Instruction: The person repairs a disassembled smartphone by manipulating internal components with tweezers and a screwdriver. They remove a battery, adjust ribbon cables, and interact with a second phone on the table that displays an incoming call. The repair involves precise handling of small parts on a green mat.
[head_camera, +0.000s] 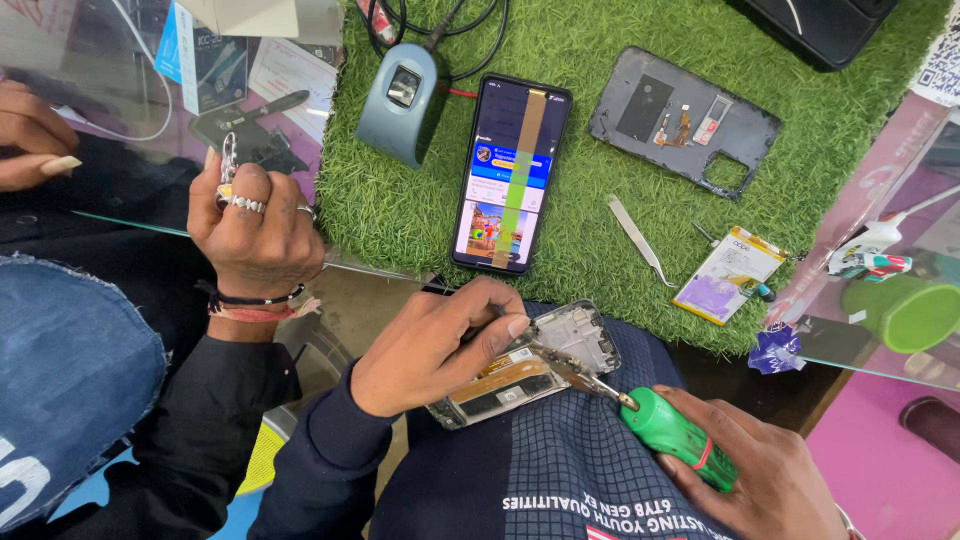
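My left hand (440, 345) grips an opened phone (565, 345) with its back off, resting on my lap over a dark checked shirt. The thumb and fingers press on the phone's upper edge. My right hand (765, 485) holds a green-handled screwdriver (675, 435) at the lower right. Its metal tip points up-left and reaches over the phone's exposed inner frame.
A green grass mat (590, 250) carries a lit phone (512, 170), a dark back cover (685, 120), tweezers (635, 235), a flat battery (730, 275) and a grey scanner (400, 100). Another person's ringed hand (255, 235) rests at the left. A green cap (905, 312) sits at the right.
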